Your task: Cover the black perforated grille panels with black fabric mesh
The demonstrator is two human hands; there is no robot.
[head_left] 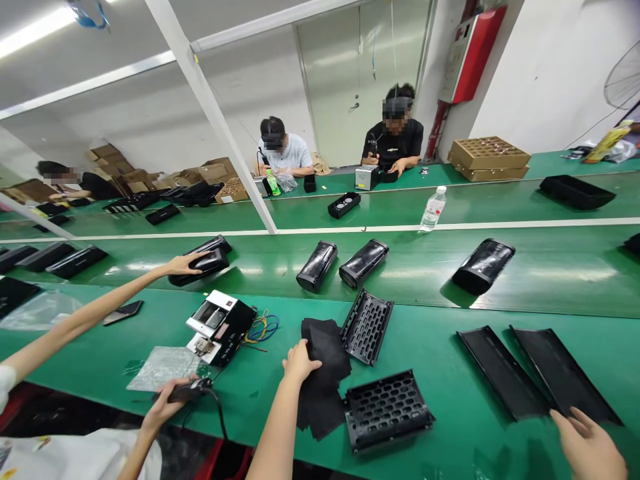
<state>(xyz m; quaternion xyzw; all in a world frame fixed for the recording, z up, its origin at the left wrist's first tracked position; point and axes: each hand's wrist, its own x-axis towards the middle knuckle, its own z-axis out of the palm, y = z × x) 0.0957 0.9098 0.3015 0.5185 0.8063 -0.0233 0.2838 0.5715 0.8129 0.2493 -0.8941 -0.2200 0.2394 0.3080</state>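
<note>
Black cloth pieces lie in a loose pile near the front edge of the green table, and our left hand rests on the pile's upper left corner. Its fingers are close together with the thumb out to the side. The fingertips are hidden behind the knuckles, so we cannot tell whether they pinch the cloth. Our right hand, partly cut off at the bottom right corner, has its fingers loosely spread and holds nothing. They lie just beside the near end of two flat black panels; we cannot tell if they touch.

One perforated grille lies against the pile's right side and a second grille lies beyond it. At the left a co-worker's hand grips a corded tool, and that person's other hand reaches to a black housing on the conveyor belt. Two more housings lie farther along the belt.
</note>
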